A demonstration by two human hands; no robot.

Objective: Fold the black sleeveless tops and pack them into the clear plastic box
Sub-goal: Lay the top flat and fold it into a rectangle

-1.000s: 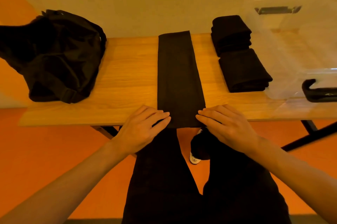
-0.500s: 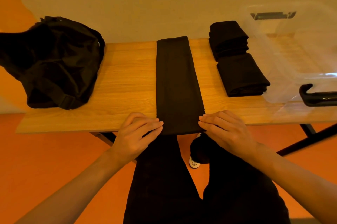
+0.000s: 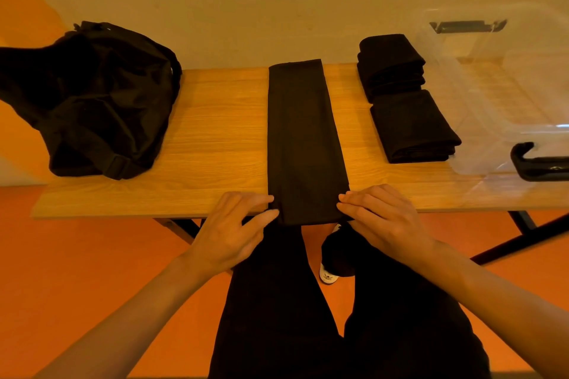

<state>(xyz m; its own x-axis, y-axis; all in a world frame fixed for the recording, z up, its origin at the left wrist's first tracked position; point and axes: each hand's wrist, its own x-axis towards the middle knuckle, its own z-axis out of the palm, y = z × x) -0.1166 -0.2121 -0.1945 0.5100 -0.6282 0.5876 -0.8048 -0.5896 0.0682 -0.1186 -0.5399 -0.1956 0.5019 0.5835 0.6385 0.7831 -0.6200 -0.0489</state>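
Observation:
A black sleeveless top (image 3: 303, 144), folded into a long narrow strip, lies across the middle of the wooden table (image 3: 215, 144), its near end hanging just over the front edge. My left hand (image 3: 237, 230) pinches the strip's near left corner, fingers on top and thumb below. My right hand (image 3: 378, 218) holds the near right corner, its thumb hidden. Two folded black tops (image 3: 411, 126) lie one behind the other to the right. The clear plastic box (image 3: 505, 95) stands at the far right with nothing visible inside.
A heap of black fabric and a bag (image 3: 98, 101) fills the table's left end. The box has black latch handles (image 3: 538, 163). A wall runs right behind the table. My dark trousers and a shoe (image 3: 329, 274) show below, beside black table legs on an orange floor.
Both hands slid slightly apart from resting on the strip's near end to its two corners. The strip has stayed in place.

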